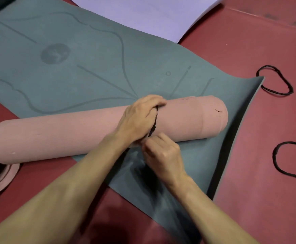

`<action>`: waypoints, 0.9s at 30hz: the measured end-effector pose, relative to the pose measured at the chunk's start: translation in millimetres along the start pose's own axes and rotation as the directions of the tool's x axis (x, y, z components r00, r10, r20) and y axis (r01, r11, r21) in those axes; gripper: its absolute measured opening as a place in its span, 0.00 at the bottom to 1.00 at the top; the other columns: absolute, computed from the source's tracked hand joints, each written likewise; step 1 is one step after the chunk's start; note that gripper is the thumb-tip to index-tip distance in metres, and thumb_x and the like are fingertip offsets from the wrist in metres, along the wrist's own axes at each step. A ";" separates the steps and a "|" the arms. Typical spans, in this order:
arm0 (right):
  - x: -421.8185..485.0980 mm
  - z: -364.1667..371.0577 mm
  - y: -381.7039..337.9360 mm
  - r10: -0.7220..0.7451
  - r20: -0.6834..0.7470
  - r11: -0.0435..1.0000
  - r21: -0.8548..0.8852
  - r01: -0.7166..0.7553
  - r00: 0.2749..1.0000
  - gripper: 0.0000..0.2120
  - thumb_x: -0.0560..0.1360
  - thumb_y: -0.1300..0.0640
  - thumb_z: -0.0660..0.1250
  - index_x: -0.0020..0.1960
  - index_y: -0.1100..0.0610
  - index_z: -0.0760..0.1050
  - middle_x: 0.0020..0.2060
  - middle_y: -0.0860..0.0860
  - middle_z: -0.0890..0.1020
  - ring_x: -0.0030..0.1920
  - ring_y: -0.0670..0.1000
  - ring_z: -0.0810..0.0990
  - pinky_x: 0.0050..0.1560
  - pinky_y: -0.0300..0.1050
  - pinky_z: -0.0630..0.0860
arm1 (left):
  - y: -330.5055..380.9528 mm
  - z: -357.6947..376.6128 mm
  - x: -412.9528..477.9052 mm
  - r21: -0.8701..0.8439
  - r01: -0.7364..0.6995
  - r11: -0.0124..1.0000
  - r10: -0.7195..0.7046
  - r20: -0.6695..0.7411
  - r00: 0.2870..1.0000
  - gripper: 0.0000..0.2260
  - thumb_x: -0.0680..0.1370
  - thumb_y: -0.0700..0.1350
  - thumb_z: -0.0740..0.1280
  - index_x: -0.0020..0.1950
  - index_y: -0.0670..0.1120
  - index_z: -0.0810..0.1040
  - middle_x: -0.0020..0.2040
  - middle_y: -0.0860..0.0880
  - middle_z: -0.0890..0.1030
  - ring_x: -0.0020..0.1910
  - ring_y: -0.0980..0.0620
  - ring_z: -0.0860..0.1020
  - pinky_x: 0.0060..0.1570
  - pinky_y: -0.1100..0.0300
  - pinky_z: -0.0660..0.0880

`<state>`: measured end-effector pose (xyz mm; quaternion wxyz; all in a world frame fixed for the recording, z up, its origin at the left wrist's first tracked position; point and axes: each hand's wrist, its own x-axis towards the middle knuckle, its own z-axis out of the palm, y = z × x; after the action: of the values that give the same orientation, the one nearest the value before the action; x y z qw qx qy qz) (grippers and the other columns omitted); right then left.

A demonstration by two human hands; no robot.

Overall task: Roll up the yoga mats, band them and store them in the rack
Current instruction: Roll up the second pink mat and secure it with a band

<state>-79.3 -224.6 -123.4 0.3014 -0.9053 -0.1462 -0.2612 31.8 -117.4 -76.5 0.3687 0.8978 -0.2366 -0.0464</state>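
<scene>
The pink rolled mat (pixel 69 136) lay across the green mat (pixel 90 67), and the left hand (pixel 140 118) and the right hand (pixel 163 154) both pinched the black band (pixel 155 122) around it in curled fingers, a band that likely needed pulling snug and flat.

The left hand (pixel 140 118) curls its fingers round a thin black elastic band (pixel 154 123). Just below, the right hand (pixel 163 155), knuckles up, pinches the band's lower end. Both forearms are bare.
</scene>
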 end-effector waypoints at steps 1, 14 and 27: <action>-2.4 -0.5 1.6 -0.036 0.015 0.999 -0.006 0.037 0.999 0.14 0.77 0.70 0.66 0.36 0.57 0.73 0.33 0.51 0.76 0.36 0.54 0.70 0.32 0.53 0.73 | -1.2 -1.4 -0.7 0.043 -0.040 0.998 0.039 0.044 0.998 0.21 0.80 0.52 0.57 0.68 0.49 0.81 0.70 0.52 0.79 0.70 0.52 0.75 0.71 0.52 0.70; -10.5 -22.1 22.4 0.104 0.114 0.993 -0.066 -0.097 0.988 0.12 0.75 0.67 0.73 0.57 0.60 0.82 0.52 0.52 0.82 0.48 0.57 0.81 0.45 0.54 0.80 | -30.2 -9.8 -9.3 0.389 -0.094 0.916 0.202 -0.248 0.947 0.18 0.81 0.42 0.60 0.68 0.46 0.81 0.69 0.46 0.80 0.64 0.43 0.79 0.61 0.48 0.75; -31.4 -20.5 35.9 0.295 0.068 0.949 -0.139 -0.284 0.953 0.06 0.75 0.56 0.79 0.50 0.52 0.83 0.40 0.47 0.86 0.38 0.52 0.85 0.32 0.50 0.80 | -15.4 -22.0 -5.1 0.522 0.005 0.853 -0.104 0.159 0.982 0.43 0.72 0.77 0.57 0.82 0.56 0.62 0.83 0.51 0.62 0.78 0.47 0.67 0.78 0.38 0.58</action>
<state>-97.9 -268.6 -143.9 0.2712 -0.9450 -0.0078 -0.1829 39.0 -91.5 -71.6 0.0881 0.9622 -0.2473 -0.0728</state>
